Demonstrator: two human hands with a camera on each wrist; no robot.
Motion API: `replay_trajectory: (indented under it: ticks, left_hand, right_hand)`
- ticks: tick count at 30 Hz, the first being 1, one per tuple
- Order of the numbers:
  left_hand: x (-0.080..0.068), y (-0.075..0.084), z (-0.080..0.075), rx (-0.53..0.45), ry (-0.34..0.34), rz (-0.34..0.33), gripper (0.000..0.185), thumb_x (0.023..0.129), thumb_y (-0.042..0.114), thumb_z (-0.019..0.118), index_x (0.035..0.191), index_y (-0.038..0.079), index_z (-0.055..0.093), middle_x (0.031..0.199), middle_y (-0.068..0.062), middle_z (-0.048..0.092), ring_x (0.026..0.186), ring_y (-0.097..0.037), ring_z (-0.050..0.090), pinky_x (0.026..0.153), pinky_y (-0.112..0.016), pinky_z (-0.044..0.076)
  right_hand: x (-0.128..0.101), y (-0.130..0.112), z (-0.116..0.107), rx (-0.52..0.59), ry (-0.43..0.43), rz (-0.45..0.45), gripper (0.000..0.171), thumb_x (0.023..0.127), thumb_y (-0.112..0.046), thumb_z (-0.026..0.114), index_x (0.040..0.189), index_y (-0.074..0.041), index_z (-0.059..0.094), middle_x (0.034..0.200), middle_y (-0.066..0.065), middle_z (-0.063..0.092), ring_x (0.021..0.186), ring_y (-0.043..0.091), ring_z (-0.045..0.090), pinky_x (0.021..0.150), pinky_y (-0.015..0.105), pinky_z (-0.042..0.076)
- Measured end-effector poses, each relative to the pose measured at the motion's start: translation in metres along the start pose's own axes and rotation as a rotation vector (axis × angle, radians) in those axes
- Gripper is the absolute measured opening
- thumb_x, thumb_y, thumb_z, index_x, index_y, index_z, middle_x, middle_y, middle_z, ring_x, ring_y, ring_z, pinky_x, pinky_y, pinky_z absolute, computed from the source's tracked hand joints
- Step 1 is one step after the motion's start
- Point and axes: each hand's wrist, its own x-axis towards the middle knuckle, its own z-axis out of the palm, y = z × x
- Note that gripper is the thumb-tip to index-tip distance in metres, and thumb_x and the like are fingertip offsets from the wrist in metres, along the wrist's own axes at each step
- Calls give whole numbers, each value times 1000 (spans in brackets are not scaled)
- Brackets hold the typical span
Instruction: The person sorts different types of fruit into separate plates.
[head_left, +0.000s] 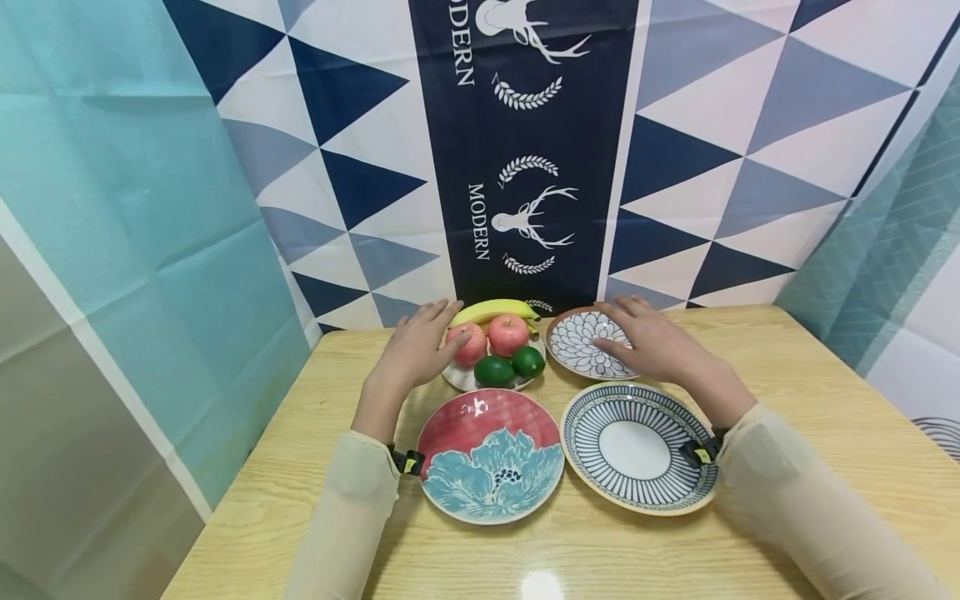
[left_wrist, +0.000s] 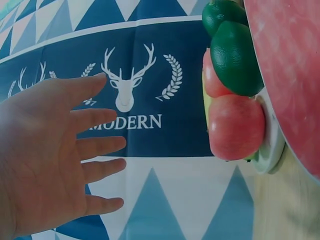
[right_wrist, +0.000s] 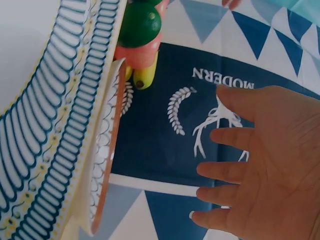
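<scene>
My left hand point(head_left: 420, 346) is held up with straight, spread fingers, beside a small white plate point(head_left: 459, 380) of fruit. On that plate lie a banana point(head_left: 487, 310), two red apples point(head_left: 508, 335) and two green lemon-shaped fruits point(head_left: 493, 372). The left wrist view shows an empty palm point(left_wrist: 45, 155). My right hand point(head_left: 652, 342), fingers also extended, hovers over a brown-rimmed plate with a petal pattern point(head_left: 581, 350) and covers part of it. Its palm point(right_wrist: 280, 165) holds nothing in the right wrist view.
Nearer to me are a pink plate with a blue flower point(head_left: 491, 467) and a striped black-and-white plate point(head_left: 636, 450), side by side on the wooden table point(head_left: 300, 517). A patterned cloth point(head_left: 525, 150) hangs behind, with a turquoise curtain point(head_left: 127, 167) at the left.
</scene>
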Motion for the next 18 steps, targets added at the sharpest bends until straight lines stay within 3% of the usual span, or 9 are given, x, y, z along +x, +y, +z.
replay_trajectory:
  ticks: [6,14,18]
  left_hand:
    - [-6,6,-4,17,-12,16,68,107,53,52,166,21,37,170,-11,36,157,-35,30,123,-66,22]
    - [-18,12,-5,26,-75,75,68,106,50,58,166,24,38,168,-12,39,154,-36,37,123,-59,29]
    - [-21,16,-6,27,-79,97,69,105,55,57,164,23,42,168,-11,39,154,-36,37,122,-59,32]
  right_hand:
    - [-3,-14,-4,25,2,-20,72,109,-50,54,165,-10,35,168,31,26,155,57,17,120,72,21]
    - [-8,-33,-4,45,14,-63,74,106,-53,58,165,-15,36,169,26,26,156,52,18,118,72,26]
    - [-11,-45,-6,46,38,-89,72,105,-49,62,165,-16,37,169,24,29,156,51,22,118,72,27]
